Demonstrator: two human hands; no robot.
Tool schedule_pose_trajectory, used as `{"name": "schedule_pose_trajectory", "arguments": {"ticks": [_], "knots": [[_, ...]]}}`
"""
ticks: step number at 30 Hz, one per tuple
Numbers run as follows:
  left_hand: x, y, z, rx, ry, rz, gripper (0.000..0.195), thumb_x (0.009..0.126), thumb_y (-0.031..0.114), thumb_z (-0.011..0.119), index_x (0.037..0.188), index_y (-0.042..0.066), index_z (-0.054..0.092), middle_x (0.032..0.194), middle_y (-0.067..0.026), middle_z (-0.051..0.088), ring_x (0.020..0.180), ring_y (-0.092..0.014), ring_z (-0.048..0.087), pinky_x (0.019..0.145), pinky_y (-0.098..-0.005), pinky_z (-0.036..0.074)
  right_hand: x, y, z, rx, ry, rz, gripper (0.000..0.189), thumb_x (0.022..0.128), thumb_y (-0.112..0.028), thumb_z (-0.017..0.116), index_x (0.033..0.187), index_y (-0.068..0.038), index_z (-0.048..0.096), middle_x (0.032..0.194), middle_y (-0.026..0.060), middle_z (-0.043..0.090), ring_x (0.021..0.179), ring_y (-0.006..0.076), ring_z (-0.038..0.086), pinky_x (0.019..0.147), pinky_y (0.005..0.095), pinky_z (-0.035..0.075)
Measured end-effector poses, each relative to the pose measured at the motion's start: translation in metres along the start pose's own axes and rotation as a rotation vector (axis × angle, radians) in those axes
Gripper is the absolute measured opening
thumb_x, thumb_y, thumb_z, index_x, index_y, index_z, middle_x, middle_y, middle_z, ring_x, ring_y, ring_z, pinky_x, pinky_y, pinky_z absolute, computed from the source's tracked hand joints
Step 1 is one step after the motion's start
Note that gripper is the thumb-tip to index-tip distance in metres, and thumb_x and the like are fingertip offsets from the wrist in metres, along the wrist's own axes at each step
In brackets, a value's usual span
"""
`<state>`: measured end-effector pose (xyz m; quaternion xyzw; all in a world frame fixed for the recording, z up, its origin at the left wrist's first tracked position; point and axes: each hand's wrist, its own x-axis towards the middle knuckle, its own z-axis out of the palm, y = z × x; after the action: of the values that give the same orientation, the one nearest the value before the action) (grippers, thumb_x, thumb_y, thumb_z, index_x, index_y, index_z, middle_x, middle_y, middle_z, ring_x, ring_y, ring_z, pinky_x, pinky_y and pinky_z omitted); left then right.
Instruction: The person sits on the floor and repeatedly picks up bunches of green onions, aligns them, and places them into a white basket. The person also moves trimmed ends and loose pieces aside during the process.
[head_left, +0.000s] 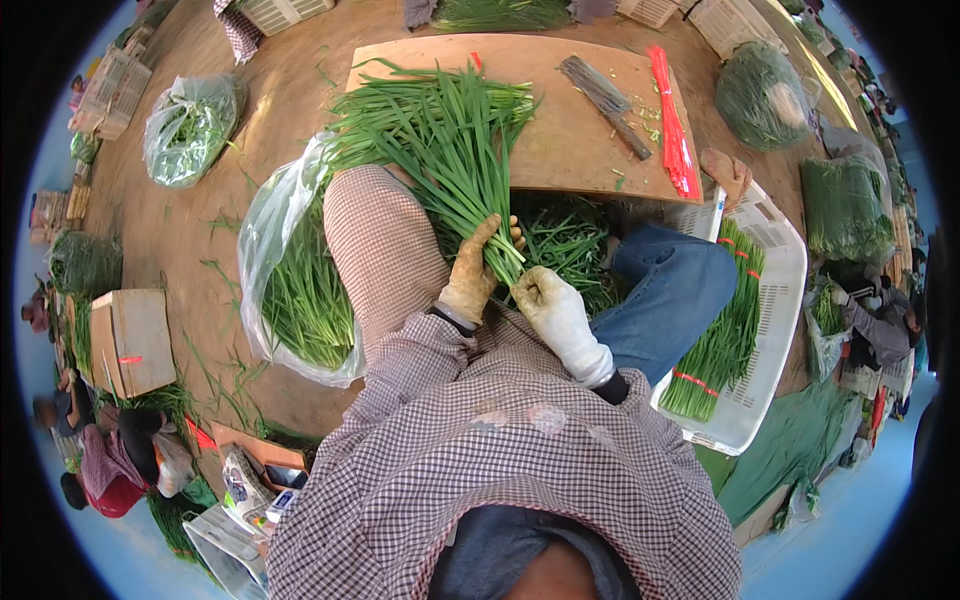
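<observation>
Before my lap, my gloved left hand (472, 274) grips a bunch of green garlic chives (476, 180) near its pale stalk ends. The leaves fan forward over a wooden board (555, 165). My gloved right hand (551, 307) is at the stalk ends, thumb and fingers pinched together on them; the fingertips are partly hidden. More chives (375, 112) are heaped on the board's left side, beneath the held bunch's leaves. On its right lie a cleaver-like knife (600, 90) and a bundle of red ties (671, 127). Loose leaves (566, 247) lie between my legs.
A clear plastic bag of chives (307, 292) stands by my left leg. Right of me, a white plastic crate (780, 300) holds chives bundled with red ties (720, 322); another person's hand (727, 176) is at its far end. A cardboard box (135, 341) stands at left.
</observation>
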<state>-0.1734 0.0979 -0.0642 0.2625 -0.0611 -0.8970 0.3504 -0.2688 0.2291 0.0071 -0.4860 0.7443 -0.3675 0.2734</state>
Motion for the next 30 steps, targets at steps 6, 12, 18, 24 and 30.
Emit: {"name": "schedule_pose_trajectory", "arguments": {"ticks": [6,12,18,24,30], "knots": [[0.003,0.007,-0.003,-0.112,0.077,0.005,0.027,0.095,0.017,0.072,0.113,0.001,0.062,0.104,-0.0141,0.071,0.087,-0.024,0.071,0.082,-0.0399,0.064,-0.008,-0.054,-0.09,0.084,-0.117,-0.066,0.012,0.09,-0.01,0.073,0.095,-0.003,0.065,0.082,0.0079,0.065,0.069,0.0186,0.063,0.063,0.0338,0.053],[0.005,0.003,-0.002,-0.12,0.131,0.015,0.03,0.093,0.022,0.075,0.113,0.006,0.059,0.104,-0.0127,0.071,0.085,-0.025,0.071,0.07,-0.0396,0.065,0.011,-0.118,-0.19,0.318,0.262,-0.131,0.006,0.097,-0.008,0.065,0.099,-0.003,0.063,0.093,0.0026,0.063,0.075,0.0067,0.051,0.068,0.0193,0.04],[0.002,0.004,0.001,-0.106,0.1,0.013,0.032,0.097,0.023,0.07,0.112,-0.004,0.062,0.099,-0.0133,0.071,0.086,-0.024,0.072,0.074,-0.0348,0.065,0.049,-0.12,-0.153,0.912,0.575,-0.443,0.013,0.101,-0.006,0.062,0.113,-0.004,0.058,0.104,0.0083,0.062,0.072,0.0094,0.052,0.061,0.0224,0.042],[0.007,-0.005,-0.013,-0.024,0.083,0.022,0.036,0.096,0.025,0.072,0.116,-0.004,0.063,0.098,-0.0126,0.071,0.087,-0.023,0.072,0.078,-0.0353,0.065,0.081,-0.086,-0.092,0.584,0.492,-0.38,0.007,0.101,-0.007,0.062,0.106,-0.005,0.058,0.09,0.0033,0.062,0.071,0.0092,0.056,0.065,0.024,0.049],[0.045,-0.017,-0.078,-1.248,-0.15,-0.446,0.039,0.105,0.033,0.057,0.134,0.006,0.055,0.132,-0.011,0.06,0.125,-0.023,0.055,0.112,-0.0406,0.048,0.086,-0.011,-0.002,-0.01,0.063,-0.257,0.017,0.081,-0.009,0.077,0.091,-0.002,0.065,0.089,0.0147,0.066,0.082,0.0294,0.066,0.074,0.0391,0.053]]}}
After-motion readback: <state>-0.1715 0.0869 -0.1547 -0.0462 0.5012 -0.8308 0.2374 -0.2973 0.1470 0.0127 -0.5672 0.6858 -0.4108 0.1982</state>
